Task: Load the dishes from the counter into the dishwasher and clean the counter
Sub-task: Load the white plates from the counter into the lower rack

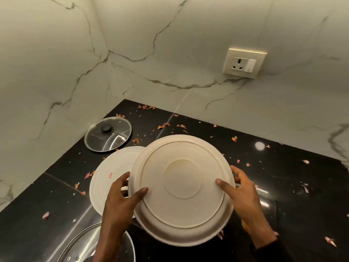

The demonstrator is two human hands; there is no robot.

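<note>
Gripping a white plate [181, 186] from both sides, left hand [120, 195] on the left rim, right hand [245, 195] on the right. Pressing both thumbs flat on its upturned underside, curling fingers round the edge. Angling both forearms in from below, pretty much mirrored.

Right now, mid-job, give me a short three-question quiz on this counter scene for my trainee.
1. True or false: the left hand and the right hand both grip the held plate.
2. How many glass lids lie on the counter? A one, B two, C three.
3. Fill in: the second plate lies to the ___ of the held plate.
Key: 1 true. 2 B: the far lid and the near lid. 3 left.
</note>
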